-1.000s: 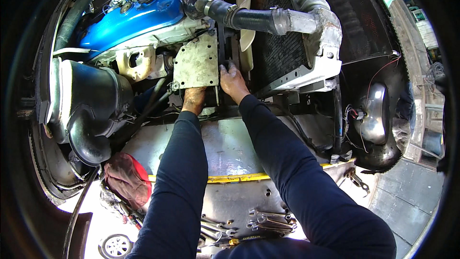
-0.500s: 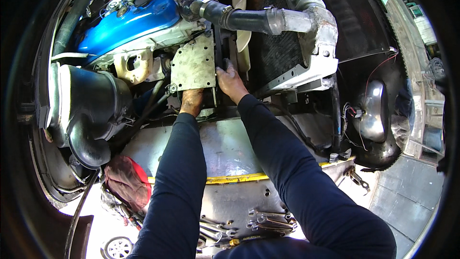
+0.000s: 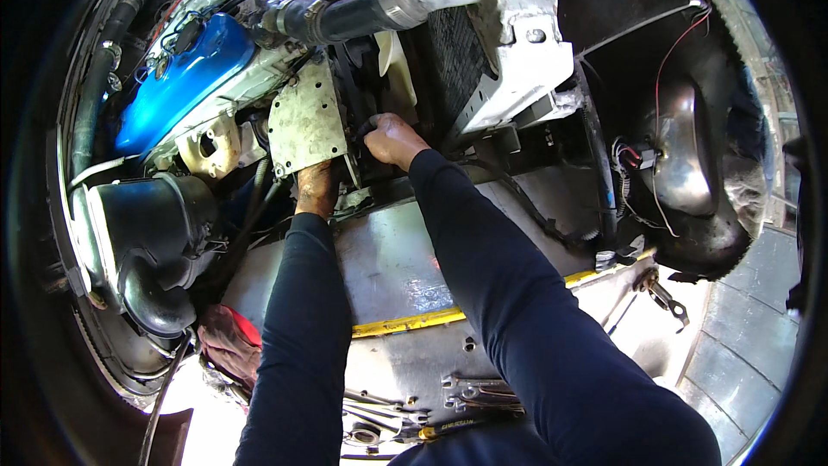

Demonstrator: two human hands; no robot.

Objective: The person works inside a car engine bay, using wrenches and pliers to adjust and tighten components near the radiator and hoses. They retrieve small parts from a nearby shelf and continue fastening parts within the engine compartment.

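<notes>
A pale metal plate (image 3: 306,116) with holes along its edges is fixed at the side of the engine, below the blue valve cover (image 3: 185,78). My left hand (image 3: 316,190) reaches up under its lower edge, and the plate hides the fingers. To the right of the plate, my right hand (image 3: 395,141) is closed, its fingers curled inward in the dark gap near the white fan (image 3: 392,60). What those fingers hold, if anything, is hidden.
A black hose (image 3: 358,17) crosses above my hands to the radiator (image 3: 461,65). At the left sits a round black canister (image 3: 155,216). Below my arms runs a yellow-edged panel (image 3: 410,322), with several wrenches (image 3: 479,393) lying nearer me. A reflective metal lamp housing (image 3: 686,151) is at the right.
The view has tilted and shifted, so the engine sits further left. My right hand has drawn slightly away from the plate, its fingers more curled. My left hand stays under the plate.
</notes>
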